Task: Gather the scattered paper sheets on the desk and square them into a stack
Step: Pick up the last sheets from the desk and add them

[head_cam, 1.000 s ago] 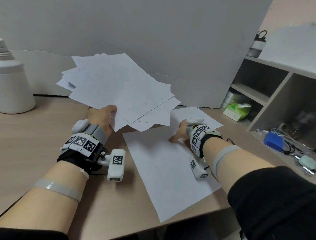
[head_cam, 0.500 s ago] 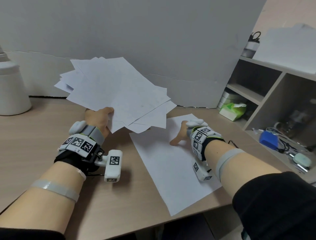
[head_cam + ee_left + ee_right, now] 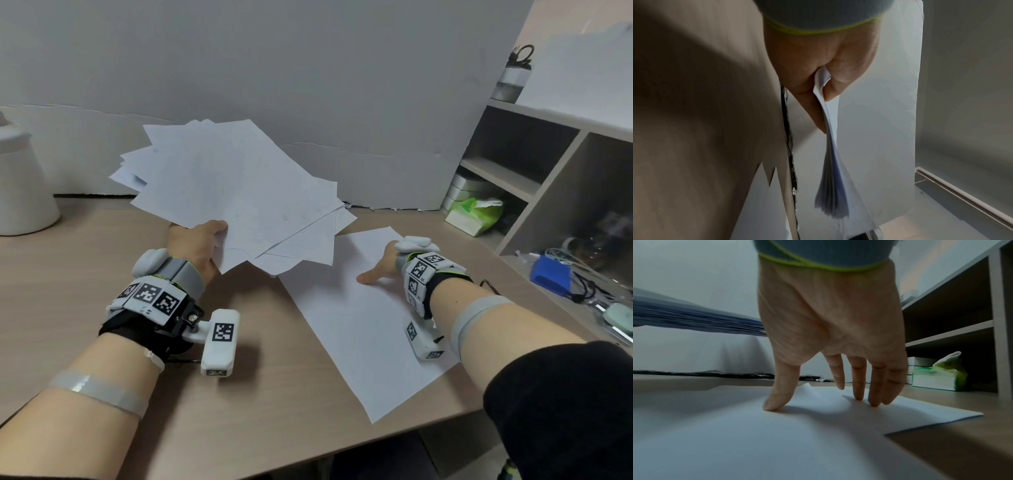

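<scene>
Our left hand [image 3: 195, 245] pinches the fanned papers [image 3: 233, 192] at centre left; our right hand [image 3: 385, 265], fingers spread, has dragged the last sheet [image 3: 359, 329] (lower right) leftward, nearly ready to join.

The right hand [image 3: 383, 263] stands with thumb and fingertips [image 3: 873, 402] down on a flat sheet [image 3: 359, 329]; ahead of those fingertips the desk [image 3: 267, 383] runs bare as far as the grey board [image 3: 308, 85]; to their right the shelf unit [image 3: 548, 178] and a green tissue pack [image 3: 939, 378] close the way; to the left of the thumb, the fanned sheets [image 3: 233, 192] pinched by the left hand [image 3: 195, 243] hang above the desk, with open room under them.
</scene>
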The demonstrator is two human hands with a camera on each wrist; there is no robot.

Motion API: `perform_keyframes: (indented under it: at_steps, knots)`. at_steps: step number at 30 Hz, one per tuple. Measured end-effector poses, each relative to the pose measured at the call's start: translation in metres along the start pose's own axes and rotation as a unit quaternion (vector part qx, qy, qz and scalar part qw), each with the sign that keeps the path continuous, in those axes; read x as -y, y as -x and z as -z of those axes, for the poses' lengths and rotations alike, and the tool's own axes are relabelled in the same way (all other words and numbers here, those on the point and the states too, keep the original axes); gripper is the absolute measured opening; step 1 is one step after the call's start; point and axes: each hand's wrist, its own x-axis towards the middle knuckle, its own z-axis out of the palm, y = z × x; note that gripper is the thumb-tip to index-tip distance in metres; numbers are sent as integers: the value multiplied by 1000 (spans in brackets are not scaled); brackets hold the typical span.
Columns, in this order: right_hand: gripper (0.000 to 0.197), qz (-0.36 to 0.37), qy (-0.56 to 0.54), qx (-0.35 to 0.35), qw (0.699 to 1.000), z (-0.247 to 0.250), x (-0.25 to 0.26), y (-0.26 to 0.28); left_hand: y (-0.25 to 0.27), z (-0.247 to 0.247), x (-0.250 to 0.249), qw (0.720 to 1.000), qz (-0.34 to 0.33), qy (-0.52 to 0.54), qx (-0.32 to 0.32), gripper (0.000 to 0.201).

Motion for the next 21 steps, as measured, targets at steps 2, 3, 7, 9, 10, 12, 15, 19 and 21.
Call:
perform_keyframes:
  at_steps: [2,3,7,9,10,12,15,19,21]
  knots:
    - [127,1,-2,11,1000,1,-5,-10,2,-3,1,1000,1,-6,0,32]
    - [125,3,-1,11,1000,3,-9,-12,3,-6,2,999,-13,-27,-12,36]
    - [129,7,-5,-8,1000,13,-29,-8,17,-32,7,1000,11,-11,-1,59]
    - [134,5,-3,-22,1000,17,-40,-8,23,-48,9,1000,15,-13,3,39]
    - [137,-2,-4,-21,1000,19,-46,-8,24,-55,12,1000,20,-19,5,29]
    - [131,-3,3,-12,1000,23,-57,-6,25,-69,19,999,33,-32,27,31]
    - [114,-3,30,19,999,23,-63,-3,25,-77,27,998,39,-33,23,32]
    - [116,-2,38,32,999,21,-64,-6,34,-73,36,998,41,-38,-7,43]
    - [115,-1,38,18,999,24,-66,-10,36,-72,44,998,44,-44,-4,37]
